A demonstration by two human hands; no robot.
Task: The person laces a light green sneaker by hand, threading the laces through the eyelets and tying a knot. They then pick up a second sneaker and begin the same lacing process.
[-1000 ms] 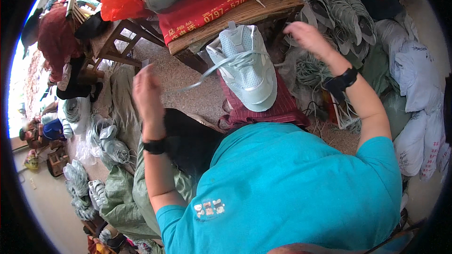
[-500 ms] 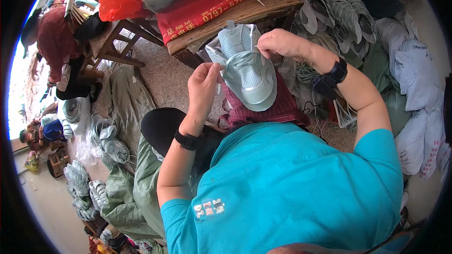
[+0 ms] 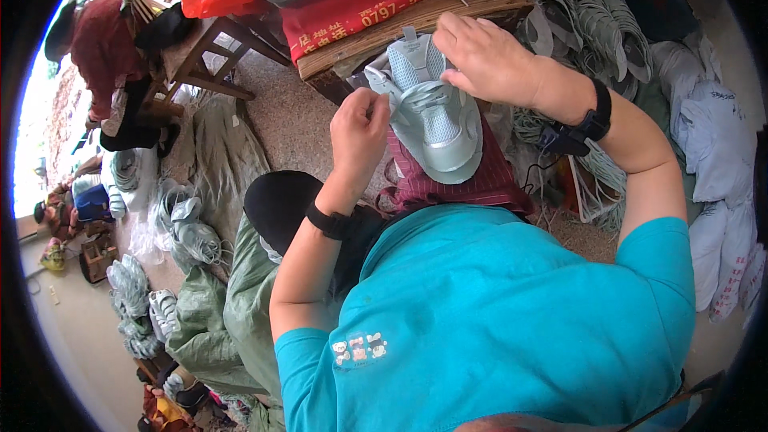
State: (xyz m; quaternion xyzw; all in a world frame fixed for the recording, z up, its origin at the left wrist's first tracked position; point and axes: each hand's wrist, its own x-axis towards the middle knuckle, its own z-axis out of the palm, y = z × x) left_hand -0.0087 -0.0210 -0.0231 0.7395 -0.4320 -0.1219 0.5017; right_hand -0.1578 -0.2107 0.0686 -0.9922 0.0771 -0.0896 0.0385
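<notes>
A turquoise short-sleeved shirt (image 3: pixel 512 312) with a small chest print; 2 black wristbands (image 3: pixel 330 222).

shoe (image 3: pixel 432 112) tongue behind right hand (image 3: pixel 488 56)

One pale shoe (image 3: pixel 436 116) on the lap, two hands at it: left hand (image 3: pixel 360 132), right hand (image 3: pixel 488 60); two black wristbands.

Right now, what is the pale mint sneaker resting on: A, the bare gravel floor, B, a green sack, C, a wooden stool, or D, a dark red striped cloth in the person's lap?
D: the sneaker lies on the dark red striped cloth, with the left hand and right hand both at its laces.
</notes>
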